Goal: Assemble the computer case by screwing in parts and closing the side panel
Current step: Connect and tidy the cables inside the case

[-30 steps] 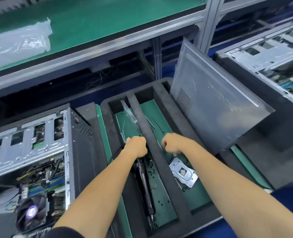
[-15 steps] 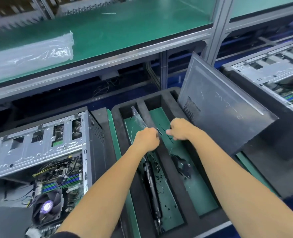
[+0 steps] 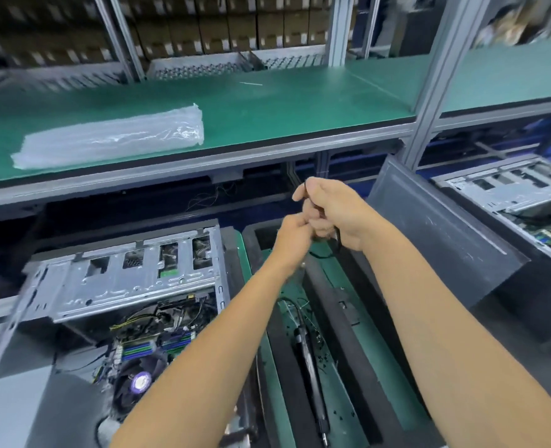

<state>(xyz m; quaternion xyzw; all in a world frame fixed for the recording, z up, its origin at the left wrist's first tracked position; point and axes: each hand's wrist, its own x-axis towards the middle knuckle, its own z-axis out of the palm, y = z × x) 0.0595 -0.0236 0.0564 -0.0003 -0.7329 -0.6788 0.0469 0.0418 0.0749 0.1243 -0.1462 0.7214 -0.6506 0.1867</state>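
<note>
An open computer case (image 3: 128, 282) lies on its side at the left, showing its motherboard and a CPU fan (image 3: 140, 381). The dark grey side panel (image 3: 442, 234) leans tilted at the right of a black foam tray (image 3: 358, 347). My two hands are raised together above the tray's far end. My right hand (image 3: 335, 211) is curled round a thin black cable tie (image 3: 309, 197) that loops down below it. My left hand (image 3: 292, 234) pinches the same tie just beside the right hand. An electric screwdriver (image 3: 311, 379) lies in the tray's left slot.
A green shelf (image 3: 267, 101) runs across above, with a clear plastic bag (image 3: 112, 139) on it. A second open case (image 3: 520, 195) sits at the far right. Small black screws are scattered on the green mat in the tray. Metal frame posts stand behind.
Both hands lifted up out of the tray with a thin black tie and came together. The view tilted upward, so the shelf now fills the top.
</note>
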